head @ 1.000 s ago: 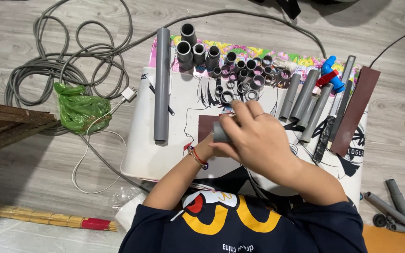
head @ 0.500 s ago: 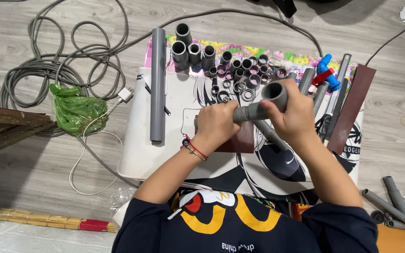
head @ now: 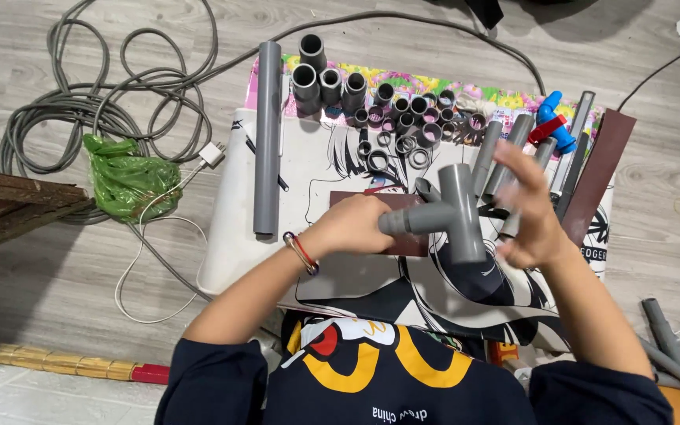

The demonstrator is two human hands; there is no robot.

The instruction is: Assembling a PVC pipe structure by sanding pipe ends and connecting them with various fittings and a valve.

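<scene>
Hands meet at the centre of the frame in our head view. Our left hand (head: 356,224) is clamped around the stub end of a grey tee fitting (head: 446,212), held above the printed mat (head: 332,157). Our right hand (head: 533,208) sits just right of the fitting, fingers spread apart and blurred; we cannot tell whether it touches. Left of centre lies a long grey pipe (head: 267,138); short couplings (head: 371,98) crowd the upper middle. A green bag (head: 129,175) sits at left.
</scene>
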